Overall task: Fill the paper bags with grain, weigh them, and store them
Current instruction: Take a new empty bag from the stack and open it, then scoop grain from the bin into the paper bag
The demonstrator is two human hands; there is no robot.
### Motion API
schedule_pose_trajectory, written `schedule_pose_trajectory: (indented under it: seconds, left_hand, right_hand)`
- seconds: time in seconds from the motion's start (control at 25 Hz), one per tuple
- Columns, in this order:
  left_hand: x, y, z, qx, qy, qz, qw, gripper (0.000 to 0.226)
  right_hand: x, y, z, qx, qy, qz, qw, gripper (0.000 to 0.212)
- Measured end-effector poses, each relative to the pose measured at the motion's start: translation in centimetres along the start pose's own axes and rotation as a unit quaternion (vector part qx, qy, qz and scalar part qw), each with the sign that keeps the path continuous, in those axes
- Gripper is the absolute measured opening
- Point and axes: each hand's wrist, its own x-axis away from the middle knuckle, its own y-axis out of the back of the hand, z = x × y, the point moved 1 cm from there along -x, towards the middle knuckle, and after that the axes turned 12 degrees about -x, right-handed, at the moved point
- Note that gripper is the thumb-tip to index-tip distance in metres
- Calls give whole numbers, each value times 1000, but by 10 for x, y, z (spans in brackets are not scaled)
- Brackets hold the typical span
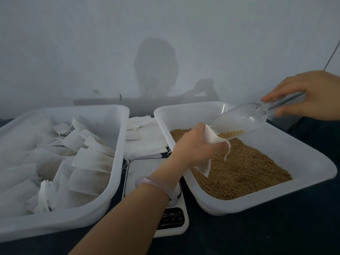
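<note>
While the left hand (195, 146) pinches a paper bag (214, 138) above the grain (244, 168), the right hand (312, 92) grips a clear scoop (244, 120). Its lip touches the bag.

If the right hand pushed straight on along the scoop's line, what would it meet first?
Probably the paper bag in the left hand; the scoop held by the right hand points at its mouth. Depth unclear.

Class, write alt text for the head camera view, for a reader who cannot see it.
A right hand tips a clear scoop of grain into a paper bag that the left hand holds over a white tray of grain. A kitchen scale sits between that tray and a second tray of filled bags.
</note>
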Motion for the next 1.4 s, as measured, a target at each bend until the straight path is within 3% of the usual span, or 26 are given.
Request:
schedule_pose_trajectory:
  seconds: [0.2,0.32,0.56,0.64,0.72,0.8,0.96,1.08,1.2,1.4]
  left_hand:
    - [0,0,3,13,-18,-20,1000,29]
    - [0,-2,3,21,-22,-45,999,19]
    - [6,-1,3,106,-35,-38,993,21]
    - [9,2,1,150,-42,-51,986,26]
    - [13,10,-3,183,-51,-75,979,33]
    - [16,24,-8,169,-69,-102,978,29]
    - [23,66,-7,137,-26,-127,982,19]
    - [31,88,16,91,25,-167,981,35]
    - [38,103,43,19,61,-163,985,49]
    - [44,104,78,-9,118,-138,983,32]
  right_hand:
    - [16,-8,-25,-49,-100,37,993,46]
    - [31,-23,-55,-56,-137,48,988,63]
    - [49,-94,-41,-15,-141,226,964,27]
    - [40,-104,-25,14,-156,251,955,35]
    - [28,-103,3,-10,-137,188,972,48]
    - [17,-97,44,-153,-95,94,979,43]
    - [-4,-106,116,-328,-31,54,943,49]
    - [-26,-129,136,-332,-46,26,942,59]
    - [-51,-156,148,-303,-46,28,952,37]
    - [-65,-185,161,-295,-62,31,953,30]
